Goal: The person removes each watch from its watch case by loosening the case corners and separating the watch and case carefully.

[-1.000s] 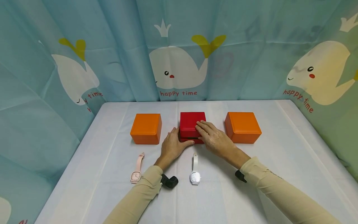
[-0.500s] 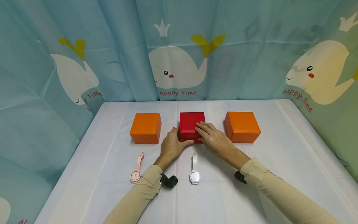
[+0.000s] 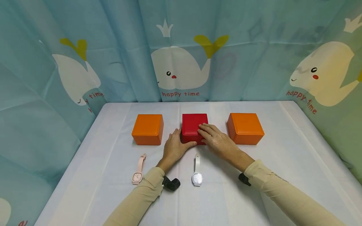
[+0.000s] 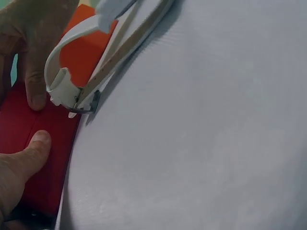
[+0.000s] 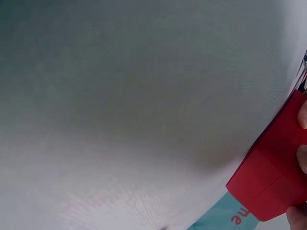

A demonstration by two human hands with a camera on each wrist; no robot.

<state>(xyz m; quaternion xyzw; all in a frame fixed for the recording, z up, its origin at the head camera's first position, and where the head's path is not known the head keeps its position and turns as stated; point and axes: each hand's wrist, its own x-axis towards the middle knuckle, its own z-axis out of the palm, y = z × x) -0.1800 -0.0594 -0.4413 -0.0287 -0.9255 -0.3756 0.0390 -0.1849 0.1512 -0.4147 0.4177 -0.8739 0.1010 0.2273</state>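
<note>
In the head view a red box [image 3: 194,124] stands at the back middle of the table, its lid down on its base. My left hand [image 3: 174,147] holds the box's left side, with the thumb across the front. From the right, my right hand [image 3: 217,139] grips the lid, fingers over the top and right side and thumb at the front. Both thumbs lie on the red front in the left wrist view. A white watch [image 3: 197,178] lies on the cloth before the box, and a pink watch [image 3: 137,176] lies left of it.
An orange box [image 3: 147,128] stands left of the red one, and another orange box [image 3: 245,128] stands close to my right hand. A white cloth [image 3: 113,188] covers the table. Behind hangs a blue curtain [image 3: 127,62] printed with whales.
The red box's lid has come down; the dark gap between lid and base has closed. Both hands have stayed nearly in place, and the watches and orange boxes have not moved.
</note>
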